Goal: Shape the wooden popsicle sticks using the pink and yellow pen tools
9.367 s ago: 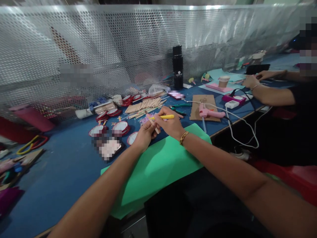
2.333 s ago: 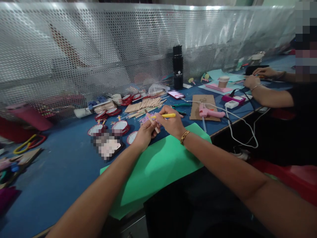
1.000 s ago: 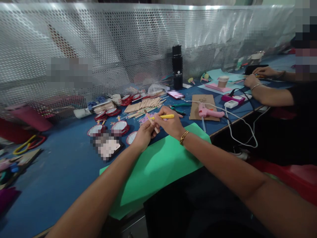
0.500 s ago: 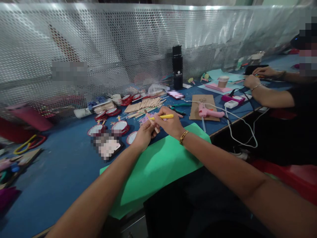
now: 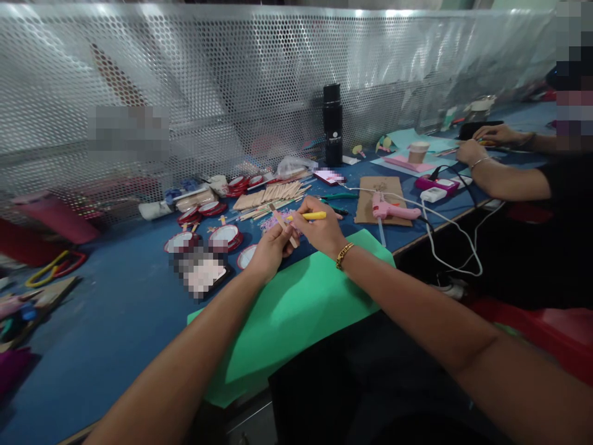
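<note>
The left fingers pinch a wooden stick above the blue surface, its long axis slanting away and leftward, while the right fingers grip a yellow pen crosswise from its right, contact unclear.

From where I stand, this looks like a craft workshop, with a long blue worktable running along a perforated metal screen. Flat wooden sticks, a pink glue gun and green sheet material lie about, and another person's hands are busy farther along.
</note>
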Demonstrator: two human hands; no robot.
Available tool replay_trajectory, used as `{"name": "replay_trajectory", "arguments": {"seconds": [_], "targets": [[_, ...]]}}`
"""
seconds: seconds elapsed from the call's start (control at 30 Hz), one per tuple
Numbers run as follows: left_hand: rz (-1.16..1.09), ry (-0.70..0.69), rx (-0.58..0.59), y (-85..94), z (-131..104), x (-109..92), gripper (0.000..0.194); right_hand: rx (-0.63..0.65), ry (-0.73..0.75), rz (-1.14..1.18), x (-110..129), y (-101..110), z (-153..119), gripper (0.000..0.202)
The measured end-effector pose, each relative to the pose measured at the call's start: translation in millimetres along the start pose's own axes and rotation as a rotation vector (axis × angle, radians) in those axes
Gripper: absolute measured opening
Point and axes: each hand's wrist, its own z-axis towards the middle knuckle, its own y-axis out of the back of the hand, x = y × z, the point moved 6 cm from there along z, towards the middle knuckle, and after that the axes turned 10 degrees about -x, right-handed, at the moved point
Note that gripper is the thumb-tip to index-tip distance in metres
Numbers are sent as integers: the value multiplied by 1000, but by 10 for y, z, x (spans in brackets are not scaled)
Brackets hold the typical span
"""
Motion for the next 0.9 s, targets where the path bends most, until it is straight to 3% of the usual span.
{"name": "replay_trajectory", "arguments": {"seconds": [0.3,0.47,0.63,0.9], "targets": [[-47,33,-16,2,6,5,31,7,-34,85,0,5,15,7],[-68,50,-20,6,24,24,27,-18,-64,66,-16,13,0,9],[-56,45,-5,-2,8,10,25,4,-63,35,-2,9,-8,24],[-23,24,16,-6,11,36,28,22,-50,15,1,-17,-12,21]]}}
